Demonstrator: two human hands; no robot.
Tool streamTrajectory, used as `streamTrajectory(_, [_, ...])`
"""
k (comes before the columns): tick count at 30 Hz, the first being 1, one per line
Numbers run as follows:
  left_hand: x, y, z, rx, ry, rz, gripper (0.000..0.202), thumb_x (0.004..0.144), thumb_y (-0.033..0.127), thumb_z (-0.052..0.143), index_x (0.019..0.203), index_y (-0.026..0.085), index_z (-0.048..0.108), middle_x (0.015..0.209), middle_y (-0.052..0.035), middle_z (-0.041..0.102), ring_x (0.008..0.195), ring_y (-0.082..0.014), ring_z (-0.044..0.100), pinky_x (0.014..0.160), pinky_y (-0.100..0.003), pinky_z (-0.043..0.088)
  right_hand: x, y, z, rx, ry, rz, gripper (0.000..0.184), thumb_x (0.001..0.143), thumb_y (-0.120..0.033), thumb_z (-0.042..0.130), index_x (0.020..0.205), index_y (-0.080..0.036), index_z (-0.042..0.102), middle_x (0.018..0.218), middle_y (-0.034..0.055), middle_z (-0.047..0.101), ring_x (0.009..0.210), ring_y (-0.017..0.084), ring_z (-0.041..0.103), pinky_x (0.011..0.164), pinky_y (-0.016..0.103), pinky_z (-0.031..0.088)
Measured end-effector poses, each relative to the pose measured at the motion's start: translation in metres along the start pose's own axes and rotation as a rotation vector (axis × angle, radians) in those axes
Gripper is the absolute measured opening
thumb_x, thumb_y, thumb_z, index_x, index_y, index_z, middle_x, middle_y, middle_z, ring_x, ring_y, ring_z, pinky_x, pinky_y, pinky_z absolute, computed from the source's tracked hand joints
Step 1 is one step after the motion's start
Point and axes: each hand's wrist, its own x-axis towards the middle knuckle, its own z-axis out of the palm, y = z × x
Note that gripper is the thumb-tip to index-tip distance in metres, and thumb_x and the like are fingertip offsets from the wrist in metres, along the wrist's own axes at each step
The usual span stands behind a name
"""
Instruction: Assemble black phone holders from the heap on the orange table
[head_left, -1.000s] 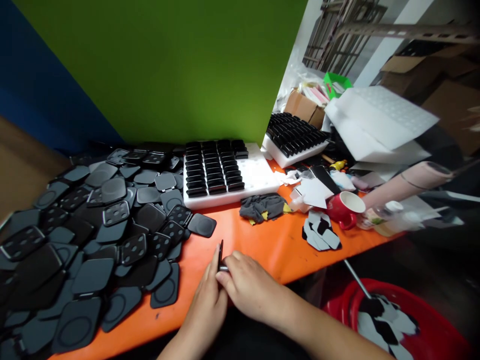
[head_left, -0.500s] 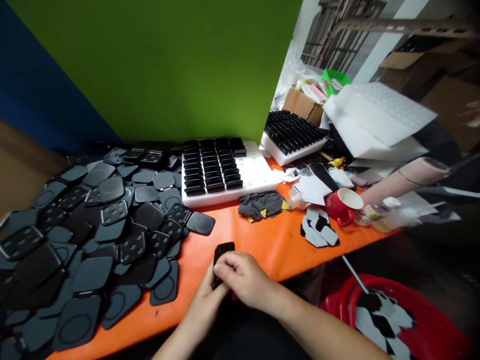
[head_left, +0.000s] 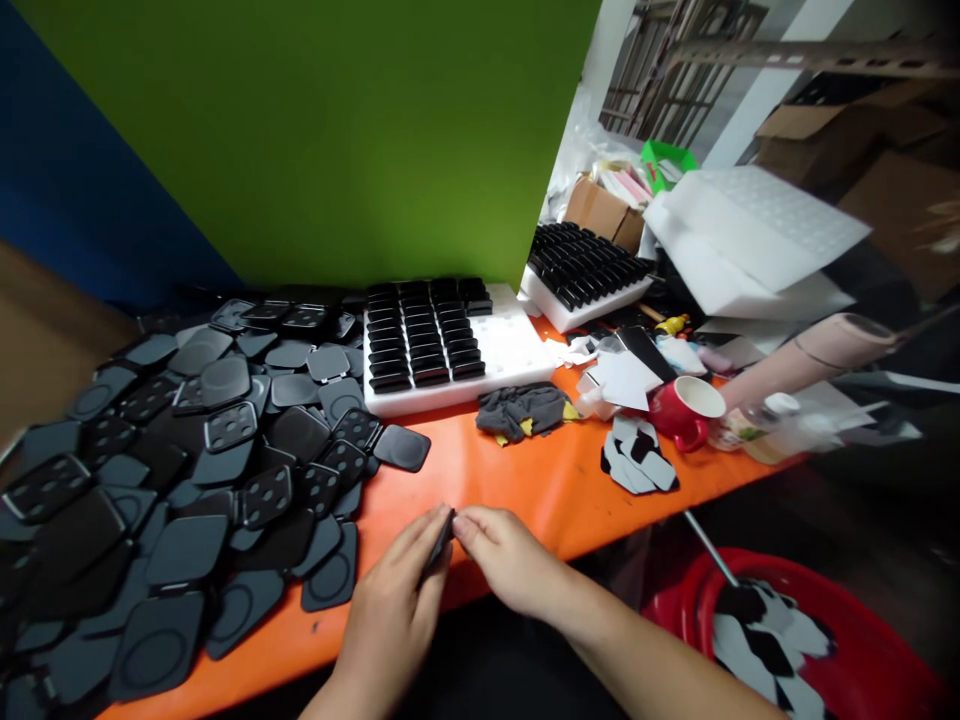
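Both of my hands meet over the near edge of the orange table [head_left: 525, 480]. My left hand [head_left: 394, 600] holds a small black square part [head_left: 437, 545] edge-on between thumb and fingers. My right hand [head_left: 506, 560] pinches the same part at its top edge with its fingertips. A big heap of similar black square parts [head_left: 195, 450] covers the table to the left. Behind the hands stands a white foam tray [head_left: 517, 355], its left half filled with rows of black parts.
A grey cloth [head_left: 525, 408], a red mug [head_left: 686, 410], loose black and white film pieces [head_left: 637, 455] and a second filled foam tray [head_left: 585, 270] lie to the right. A red tub [head_left: 847, 650] stands below the table edge. A green board [head_left: 337, 140] backs the table.
The black part was turned in my hands from edge-on to flat-faced and back to edge-on. My left hand shifted forward, and the right hand's grip moved to the part's top edge.
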Motion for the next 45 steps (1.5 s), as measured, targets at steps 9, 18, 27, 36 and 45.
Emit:
streamTrajectory(9, [-0.006, 0.004, 0.003, 0.011, -0.085, 0.072, 0.054, 0.075, 0.012, 0.044, 0.127, 0.024, 0.042, 0.126, -0.0038, 0.051, 0.113, -0.0206, 0.049, 0.095, -0.031, 0.041, -0.006, 0.004, 0.004, 0.634, 0.034, 0.273, 0.033, 0.078, -0.043, 0.055, 0.064, -0.015, 0.043, 0.054, -0.0066, 0.034, 0.042, 0.003, 0.019, 0.039, 0.018, 0.011])
streamTrajectory(18, [0.015, 0.011, -0.001, -0.279, -0.081, -0.284, 0.036, 0.085, 0.035, 0.039, 0.115, 0.018, 0.051, 0.112, -0.0078, 0.061, 0.099, -0.0222, 0.058, 0.083, -0.033, 0.047, -0.001, -0.011, 0.003, 0.103, 0.007, 0.024, 0.029, 0.089, -0.040, 0.036, 0.079, -0.016, 0.050, 0.067, -0.0018, 0.047, 0.058, 0.008, 0.042, 0.054, 0.020, 0.034])
streamTrajectory(27, [0.002, 0.005, 0.005, 0.342, -0.053, -0.031, 0.045, 0.084, 0.019, 0.031, 0.127, 0.011, 0.039, 0.124, -0.0124, 0.052, 0.101, -0.0215, 0.058, 0.083, -0.035, 0.049, -0.007, -0.020, 0.008, -0.687, 0.064, -0.151, 0.022, 0.090, -0.023, 0.033, 0.086, -0.017, 0.053, 0.083, 0.0042, 0.056, 0.077, 0.015, 0.052, 0.070, 0.026, 0.038])
streamTrajectory(36, [0.000, -0.007, 0.017, 0.254, -0.060, 0.088, 0.044, 0.083, 0.018, 0.034, 0.125, 0.013, 0.044, 0.117, -0.0115, 0.057, 0.101, -0.0201, 0.058, 0.083, -0.030, 0.050, -0.003, 0.001, 0.015, -0.366, 0.160, -0.067, 0.028, 0.086, -0.034, 0.043, 0.065, -0.016, 0.046, 0.064, -0.0010, 0.050, 0.060, 0.010, 0.044, 0.055, 0.022, 0.030])
streamTrajectory(45, [0.036, 0.003, -0.014, -0.671, 0.046, -0.475, 0.030, 0.078, 0.043, 0.051, 0.082, 0.015, 0.061, 0.076, -0.0061, 0.068, 0.070, -0.0198, 0.063, 0.063, -0.026, 0.050, 0.011, 0.001, 0.015, 0.532, -0.044, 0.222, 0.041, 0.085, -0.054, 0.037, 0.080, -0.015, 0.050, 0.056, -0.0061, 0.033, 0.044, 0.005, 0.021, 0.042, 0.019, 0.014])
